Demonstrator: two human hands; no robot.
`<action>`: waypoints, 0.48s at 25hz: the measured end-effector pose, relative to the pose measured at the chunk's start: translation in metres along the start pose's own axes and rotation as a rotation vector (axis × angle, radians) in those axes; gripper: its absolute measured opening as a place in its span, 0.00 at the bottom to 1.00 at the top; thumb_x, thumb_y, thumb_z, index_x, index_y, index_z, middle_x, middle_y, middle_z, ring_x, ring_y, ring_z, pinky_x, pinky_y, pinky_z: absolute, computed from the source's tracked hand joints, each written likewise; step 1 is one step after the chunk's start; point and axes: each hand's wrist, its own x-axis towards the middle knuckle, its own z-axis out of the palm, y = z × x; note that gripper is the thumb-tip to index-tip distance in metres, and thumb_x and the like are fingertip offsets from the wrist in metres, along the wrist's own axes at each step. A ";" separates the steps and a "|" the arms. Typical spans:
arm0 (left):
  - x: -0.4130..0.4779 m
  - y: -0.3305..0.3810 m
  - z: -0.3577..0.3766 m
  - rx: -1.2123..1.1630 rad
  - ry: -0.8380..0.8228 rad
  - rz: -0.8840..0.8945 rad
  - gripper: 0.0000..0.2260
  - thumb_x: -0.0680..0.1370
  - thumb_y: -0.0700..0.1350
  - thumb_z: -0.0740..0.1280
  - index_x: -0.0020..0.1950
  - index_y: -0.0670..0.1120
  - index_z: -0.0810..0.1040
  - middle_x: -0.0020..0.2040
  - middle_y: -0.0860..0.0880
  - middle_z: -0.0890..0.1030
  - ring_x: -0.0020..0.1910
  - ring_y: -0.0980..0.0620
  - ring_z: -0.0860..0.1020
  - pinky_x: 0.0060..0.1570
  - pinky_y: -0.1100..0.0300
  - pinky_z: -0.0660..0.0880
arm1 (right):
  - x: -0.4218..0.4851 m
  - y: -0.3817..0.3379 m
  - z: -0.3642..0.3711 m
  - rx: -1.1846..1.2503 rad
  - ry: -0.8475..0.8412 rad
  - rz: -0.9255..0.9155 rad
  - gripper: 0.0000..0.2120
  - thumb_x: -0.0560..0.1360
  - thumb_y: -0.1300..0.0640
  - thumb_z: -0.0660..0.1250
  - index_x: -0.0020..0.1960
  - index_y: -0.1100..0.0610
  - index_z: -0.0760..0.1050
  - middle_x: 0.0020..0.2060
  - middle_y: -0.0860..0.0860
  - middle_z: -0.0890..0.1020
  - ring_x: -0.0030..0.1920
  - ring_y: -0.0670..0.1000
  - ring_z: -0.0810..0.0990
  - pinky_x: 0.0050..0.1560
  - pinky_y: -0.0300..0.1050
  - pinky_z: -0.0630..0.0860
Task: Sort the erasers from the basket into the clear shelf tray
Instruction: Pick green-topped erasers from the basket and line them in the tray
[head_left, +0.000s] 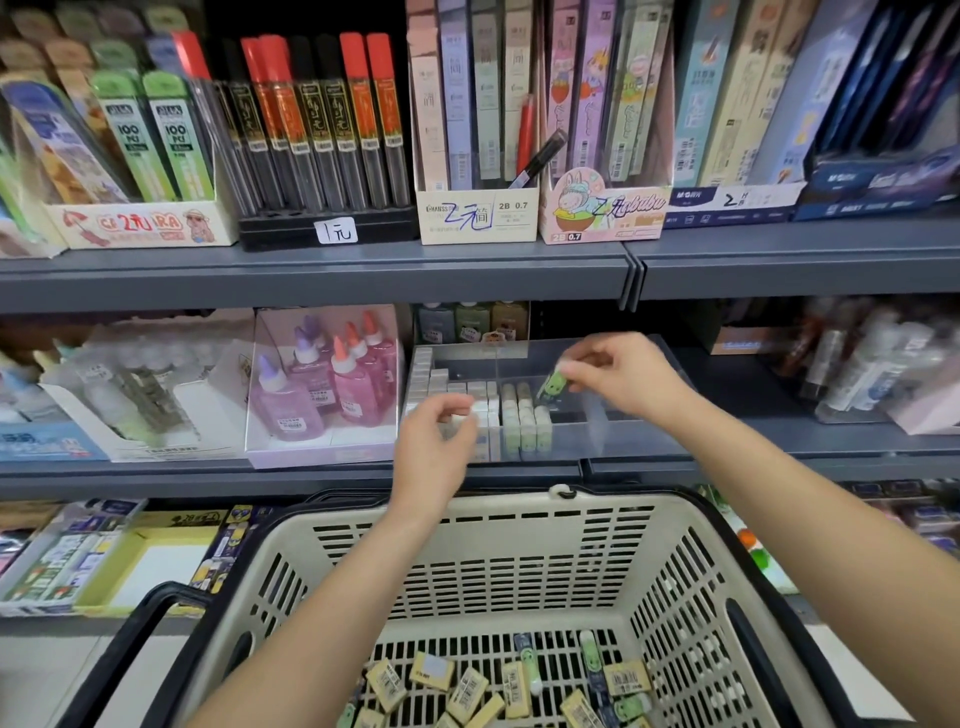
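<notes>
A: We log the setting as a stationery shop. Grey metal shelves (311, 275) run in tiers across the view, packed with goods in retail display boxes.

B: Agreed. We note lead tubes (322, 119) standing in a black rack with a handwritten price label (336, 231), and prices penned on the pencil-lead boxes (478, 218) beside it.

A: We add barcodes on many packs, glue bottles (332, 374) in a display carton, and a clear tray (597, 431) holding erasers (524, 415) in rows.

B: We also record a beige shopping basket (467, 525) with black handles in front of the shelves.
</notes>
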 end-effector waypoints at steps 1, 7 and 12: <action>0.002 -0.003 -0.007 0.036 0.051 0.015 0.08 0.76 0.41 0.66 0.50 0.54 0.75 0.48 0.60 0.76 0.51 0.62 0.74 0.54 0.67 0.68 | 0.007 0.003 -0.001 -0.062 0.035 0.017 0.04 0.74 0.57 0.68 0.41 0.50 0.79 0.40 0.50 0.85 0.40 0.44 0.83 0.44 0.39 0.77; 0.006 -0.025 -0.017 0.313 0.048 -0.019 0.19 0.75 0.43 0.68 0.65 0.45 0.70 0.64 0.48 0.71 0.66 0.49 0.64 0.64 0.59 0.60 | 0.023 0.010 0.024 -0.303 -0.155 0.035 0.06 0.76 0.56 0.65 0.50 0.56 0.80 0.45 0.53 0.85 0.44 0.49 0.83 0.53 0.44 0.78; 0.007 -0.031 -0.015 0.276 0.061 -0.031 0.20 0.75 0.42 0.68 0.66 0.45 0.69 0.64 0.48 0.71 0.66 0.50 0.63 0.64 0.61 0.60 | 0.023 0.013 0.037 -0.514 -0.314 0.022 0.14 0.80 0.55 0.58 0.60 0.59 0.76 0.55 0.54 0.81 0.54 0.53 0.79 0.55 0.44 0.73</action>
